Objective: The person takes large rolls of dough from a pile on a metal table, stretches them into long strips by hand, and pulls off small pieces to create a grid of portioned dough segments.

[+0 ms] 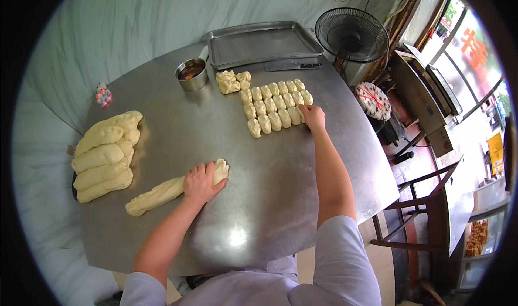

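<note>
My left hand (205,181) grips a long roll of dough (156,196) near its right end, which shows beyond the thumb. At the right end of the nearest row of small dough pieces (276,121), my right hand (312,117) has its fingers around a piece that is mostly hidden. Those pieces lie in three rows, close together. Beside the rows' far left corner sits a rough lump of dough (228,82). Several thick dough rolls (106,156) lie side by side at the left of the metal table (162,233).
A steel saucepan (191,75) with brown liquid stands near the back. Behind the rows lie a metal baking tray (263,45) and a cleaver (293,66). A small toy figure (103,95) is at the left edge. A fan (351,35) stands beyond the back right corner.
</note>
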`<state>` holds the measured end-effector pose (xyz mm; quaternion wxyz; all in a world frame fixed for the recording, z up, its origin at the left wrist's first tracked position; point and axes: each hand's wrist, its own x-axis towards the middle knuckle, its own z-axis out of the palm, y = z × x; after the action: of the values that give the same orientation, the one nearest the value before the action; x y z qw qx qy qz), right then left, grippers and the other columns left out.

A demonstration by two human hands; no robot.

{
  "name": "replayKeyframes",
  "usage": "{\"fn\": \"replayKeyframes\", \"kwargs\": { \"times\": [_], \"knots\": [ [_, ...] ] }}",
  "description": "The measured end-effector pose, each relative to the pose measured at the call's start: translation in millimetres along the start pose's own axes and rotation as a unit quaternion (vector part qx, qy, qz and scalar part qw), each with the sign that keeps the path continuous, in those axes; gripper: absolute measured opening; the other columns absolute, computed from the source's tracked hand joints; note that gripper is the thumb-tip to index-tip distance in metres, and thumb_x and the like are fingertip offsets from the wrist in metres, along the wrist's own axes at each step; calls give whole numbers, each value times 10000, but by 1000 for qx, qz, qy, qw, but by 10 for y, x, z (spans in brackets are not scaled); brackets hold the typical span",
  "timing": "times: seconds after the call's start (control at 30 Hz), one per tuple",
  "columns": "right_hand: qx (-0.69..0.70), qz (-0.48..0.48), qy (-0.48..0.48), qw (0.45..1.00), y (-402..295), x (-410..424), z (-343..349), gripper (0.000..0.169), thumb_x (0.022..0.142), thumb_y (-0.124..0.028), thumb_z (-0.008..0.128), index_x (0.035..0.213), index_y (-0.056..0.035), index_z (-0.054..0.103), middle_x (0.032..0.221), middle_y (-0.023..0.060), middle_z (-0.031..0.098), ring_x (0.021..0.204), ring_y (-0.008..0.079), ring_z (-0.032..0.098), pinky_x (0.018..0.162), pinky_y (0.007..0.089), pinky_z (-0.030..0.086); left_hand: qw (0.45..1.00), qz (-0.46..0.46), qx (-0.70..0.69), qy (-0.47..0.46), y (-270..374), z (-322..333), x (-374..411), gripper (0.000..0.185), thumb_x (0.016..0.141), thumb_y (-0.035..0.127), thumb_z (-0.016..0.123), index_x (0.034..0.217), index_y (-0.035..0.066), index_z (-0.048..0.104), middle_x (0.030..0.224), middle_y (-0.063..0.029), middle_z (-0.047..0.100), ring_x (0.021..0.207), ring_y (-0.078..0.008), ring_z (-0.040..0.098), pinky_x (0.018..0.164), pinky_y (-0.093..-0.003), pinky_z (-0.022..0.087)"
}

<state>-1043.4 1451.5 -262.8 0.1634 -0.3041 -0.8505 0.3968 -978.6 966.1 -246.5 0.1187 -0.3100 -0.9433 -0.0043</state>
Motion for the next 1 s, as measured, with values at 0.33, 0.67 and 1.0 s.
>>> {"fn": "replayKeyframes", "kwargs": {
  "times": [0.33, 0.67, 1.0],
  "knots": [
    [72, -209, -150, 964, -1086, -2023, 615, 368, 1009, -361, 717, 1106, -8, 751, 929, 247, 760, 904, 448, 744, 815, 506, 591, 979, -61, -193, -2, 70, -244, 390, 598, 856, 573, 814, 1269, 157, 696, 1158, -125, 769, 962, -387, 760, 780, -499, 613],
    [131, -49, -84, 987, -1319, -2772, 1269, 394, 1054, -319, 550, 975, 23, 729, 950, 287, 749, 912, 513, 718, 839, 574, 578, 986, -37, -117, 114, 596, 25, 70, 573, 847, 353, 780, 1327, 80, 627, 954, -95, 717, 818, -313, 706, 830, -441, 548],
    [63, -15, -90, 994, -1617, -2760, 1178, 458, 1045, -387, 575, 890, -14, 789, 897, 271, 751, 886, 495, 731, 844, 549, 596, 985, -44, -121, 112, 539, 183, 276, 314, 893, 309, 672, 1096, 72, 638, 805, -104, 729, 701, -317, 728, 627, -454, 574]
  ]
}}
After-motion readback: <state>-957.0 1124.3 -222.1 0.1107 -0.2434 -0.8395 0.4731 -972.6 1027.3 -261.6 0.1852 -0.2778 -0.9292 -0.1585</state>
